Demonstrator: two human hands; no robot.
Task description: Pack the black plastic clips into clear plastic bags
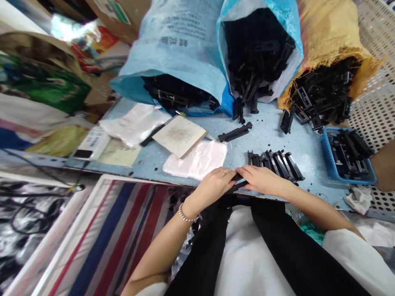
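Observation:
At the table's front edge my left hand [217, 184] and my right hand [259, 177] meet, fingers closed on a black plastic part [237, 186]. Most of that part is hidden under the fingers. Just beyond my right hand lies a row of several similar black parts [277, 163], side by side. One more black part [235, 132] rests alone farther back on the table. A stack of clear plastic bags [197, 161] lies left of my left hand, partly under a square board [179, 135].
A blue woven sack [182, 49], a second blue sack [220, 45] and a yellow sack [330, 28] spill black parts at the back. To the right stands a blue basket [348, 180] of parts. A white box-shaped device [92, 143] sits at the left. Striped cloth [108, 238] hangs below.

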